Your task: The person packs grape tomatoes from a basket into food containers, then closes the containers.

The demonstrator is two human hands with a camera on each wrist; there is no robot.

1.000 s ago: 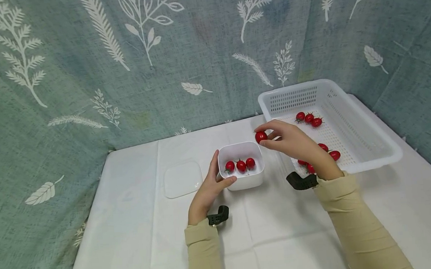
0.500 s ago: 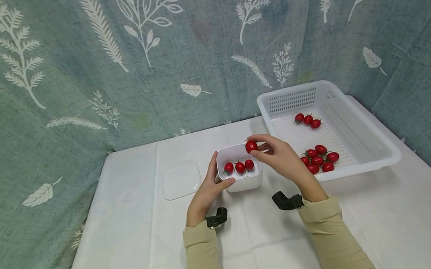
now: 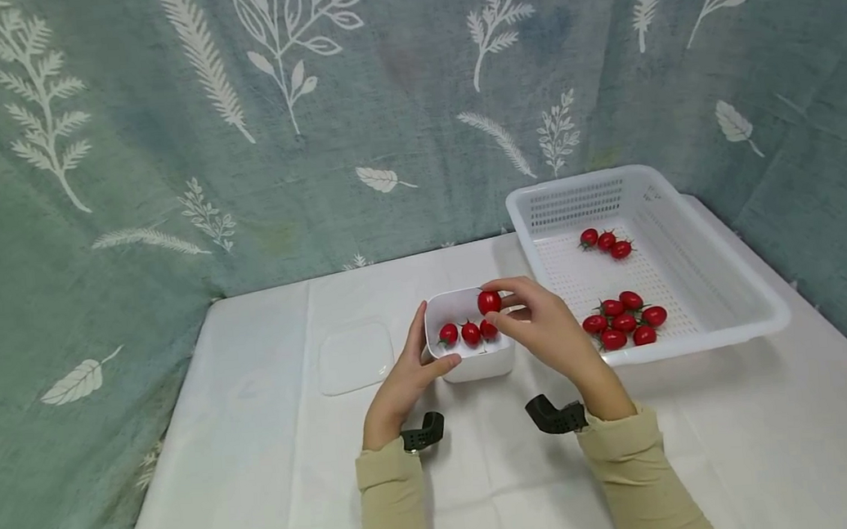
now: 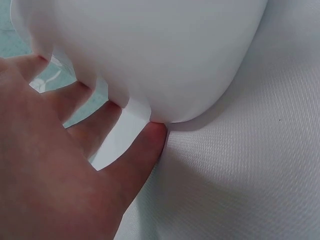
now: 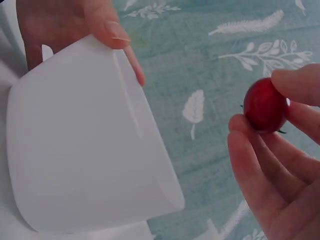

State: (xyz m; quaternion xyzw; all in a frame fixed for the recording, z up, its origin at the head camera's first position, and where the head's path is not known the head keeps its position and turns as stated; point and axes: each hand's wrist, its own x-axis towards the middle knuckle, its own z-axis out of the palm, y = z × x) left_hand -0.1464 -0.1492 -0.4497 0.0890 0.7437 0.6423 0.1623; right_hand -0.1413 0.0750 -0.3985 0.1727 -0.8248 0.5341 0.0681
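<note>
Between the thumb and fingertips of my right hand (image 3: 546, 330) is a red cherry tomato (image 3: 489, 302) with a green stem. In the head view it overlaps the far right part of a small white container (image 3: 479, 367); the right wrist view puts the held tomato (image 5: 265, 106) above the rim, apart from the container (image 5: 85, 140). Three cherry tomatoes (image 3: 471, 334) lie in a row inside it. My left hand (image 3: 405, 378) grips the container's left side, thumb over the front rim. In the left wrist view its fingers (image 4: 142, 150) press the container's wall (image 4: 145, 55).
A large white plastic basket (image 3: 735, 284) stands at the right, holding a cluster of several cherry tomatoes (image 3: 623, 323) and three more (image 3: 606, 241) farther back. A clear flat lid (image 3: 356, 357) lies left of the container. A green leaf-patterned curtain (image 3: 303, 224) borders the white table (image 3: 261, 472).
My right hand has moved left and toward me from the basket's edge, carrying the tomato over the container. The left hand keeps its hold, nearly unmoved.
</note>
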